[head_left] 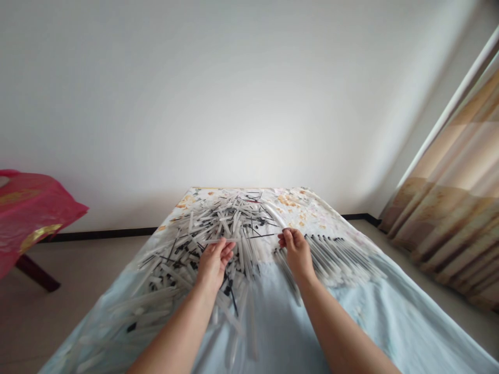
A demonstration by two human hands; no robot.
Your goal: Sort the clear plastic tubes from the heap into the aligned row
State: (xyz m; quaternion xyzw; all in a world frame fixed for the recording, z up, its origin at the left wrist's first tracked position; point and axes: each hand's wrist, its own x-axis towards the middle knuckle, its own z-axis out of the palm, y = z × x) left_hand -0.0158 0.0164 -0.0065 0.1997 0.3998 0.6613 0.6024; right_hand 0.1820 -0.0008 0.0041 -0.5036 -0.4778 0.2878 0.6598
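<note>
My left hand [214,258] is closed, pinching a whitish translucent plastic tube [231,240] that lies nearly level. Across from it, my right hand [297,249] grips one end of a thin black rod [264,236], which points left toward the tube; a small gap seems to part them. Beneath and around my left hand spreads a large loose pile of similar tubes [183,244], mixed with black rods and small black pieces. To the right of my right hand lies a neat row of tubes with black ends [335,259], side by side.
A table covered with a pale blue and flowered cloth [374,322] bears everything. Behind it rises a white wall [249,104]. At the left is a red plastic cover [35,218] over a piece of dark-legged furniture. Beige curtains [448,208] hang at the right.
</note>
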